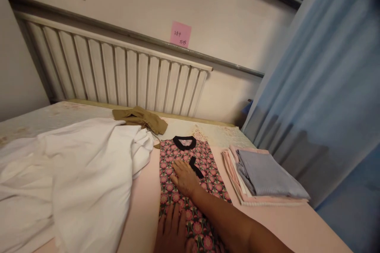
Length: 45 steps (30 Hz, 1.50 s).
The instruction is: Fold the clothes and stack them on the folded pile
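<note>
Both hands flat, fingers spread, grasping nothing: right hand (185, 180) mid-frame, left hand (173, 231) bottom centre, pressing floral shirt (204, 158) on bed (142, 209).

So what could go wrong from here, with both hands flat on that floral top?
The white sheet bunches right against the floral top, so it could slide over the edge being smoothed. The right hand reaches past the left hand and might drag the fabric skewed. The folded stack lies close by.
</note>
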Tool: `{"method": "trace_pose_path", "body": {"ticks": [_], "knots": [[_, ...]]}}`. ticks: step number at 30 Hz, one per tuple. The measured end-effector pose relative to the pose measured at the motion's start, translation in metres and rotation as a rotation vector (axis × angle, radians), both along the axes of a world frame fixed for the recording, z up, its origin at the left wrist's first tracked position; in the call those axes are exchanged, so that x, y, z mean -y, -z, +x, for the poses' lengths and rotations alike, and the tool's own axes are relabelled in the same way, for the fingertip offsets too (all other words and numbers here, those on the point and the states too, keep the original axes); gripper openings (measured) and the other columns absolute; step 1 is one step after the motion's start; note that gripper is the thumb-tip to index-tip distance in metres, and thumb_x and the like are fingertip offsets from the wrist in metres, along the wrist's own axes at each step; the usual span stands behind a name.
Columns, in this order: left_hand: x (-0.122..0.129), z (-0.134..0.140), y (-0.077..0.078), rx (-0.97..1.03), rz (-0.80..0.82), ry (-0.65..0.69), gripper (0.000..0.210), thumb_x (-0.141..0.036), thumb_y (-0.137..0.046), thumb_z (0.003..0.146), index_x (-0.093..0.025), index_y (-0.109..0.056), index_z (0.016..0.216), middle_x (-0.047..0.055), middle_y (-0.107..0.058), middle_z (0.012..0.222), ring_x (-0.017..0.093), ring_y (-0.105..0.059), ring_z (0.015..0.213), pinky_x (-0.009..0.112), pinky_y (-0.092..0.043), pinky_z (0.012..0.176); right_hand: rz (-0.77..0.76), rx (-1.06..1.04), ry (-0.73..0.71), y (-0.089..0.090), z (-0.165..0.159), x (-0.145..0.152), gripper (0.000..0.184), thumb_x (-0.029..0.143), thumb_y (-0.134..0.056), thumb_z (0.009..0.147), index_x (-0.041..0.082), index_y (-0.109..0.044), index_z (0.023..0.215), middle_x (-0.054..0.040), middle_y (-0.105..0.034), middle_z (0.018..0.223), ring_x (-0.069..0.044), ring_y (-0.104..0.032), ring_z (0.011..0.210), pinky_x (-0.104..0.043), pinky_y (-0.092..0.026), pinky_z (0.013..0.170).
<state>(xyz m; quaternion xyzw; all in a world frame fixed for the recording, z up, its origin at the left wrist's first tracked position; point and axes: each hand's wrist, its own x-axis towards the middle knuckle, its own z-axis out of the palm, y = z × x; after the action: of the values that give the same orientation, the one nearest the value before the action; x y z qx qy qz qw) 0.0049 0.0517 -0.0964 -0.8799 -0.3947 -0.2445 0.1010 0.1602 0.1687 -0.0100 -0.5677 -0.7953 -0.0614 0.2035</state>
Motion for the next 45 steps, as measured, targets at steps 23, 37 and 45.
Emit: {"method": "trace_pose_path", "body": {"ticks": [23, 37, 45], "knots": [[0.004, 0.001, -0.011, -0.004, -0.084, -0.001, 0.062, -0.044, -0.055, 0.081, -0.025, -0.048, 0.139, 0.011, -0.046, 0.147, 0.034, -0.044, 0.131, 0.049, -0.038, 0.1, -0.004, 0.028, 0.003, -0.001, -0.001, 0.001, 0.048, 0.044, -0.046, 0.097, 0.019, -0.049, 0.137, -0.0083, -0.047, 0.145, -0.021, -0.036, 0.137, -0.042, -0.026, 0.115], [0.004, 0.001, -0.012, 0.004, -0.032, -0.001, 0.062, -0.044, -0.056, 0.08, -0.024, -0.05, 0.138, 0.011, -0.049, 0.144, 0.034, -0.046, 0.129, 0.047, -0.038, 0.099, 0.008, 0.015, -0.005, 0.001, 0.0, 0.001, 0.049, 0.043, -0.047, 0.096, 0.018, -0.049, 0.137, -0.0102, -0.048, 0.144, -0.023, -0.038, 0.136, -0.045, -0.027, 0.114], [0.015, 0.009, -0.022, 0.021, -0.08, -0.077, 0.057, -0.038, -0.053, 0.083, -0.023, -0.051, 0.137, 0.011, -0.046, 0.147, 0.034, -0.04, 0.134, 0.05, -0.035, 0.104, -0.03, 0.006, -0.006, -0.002, 0.0, 0.001, 0.046, 0.041, -0.051, 0.095, 0.018, -0.052, 0.135, -0.0104, -0.049, 0.143, -0.023, -0.04, 0.135, -0.044, -0.03, 0.113]]}}
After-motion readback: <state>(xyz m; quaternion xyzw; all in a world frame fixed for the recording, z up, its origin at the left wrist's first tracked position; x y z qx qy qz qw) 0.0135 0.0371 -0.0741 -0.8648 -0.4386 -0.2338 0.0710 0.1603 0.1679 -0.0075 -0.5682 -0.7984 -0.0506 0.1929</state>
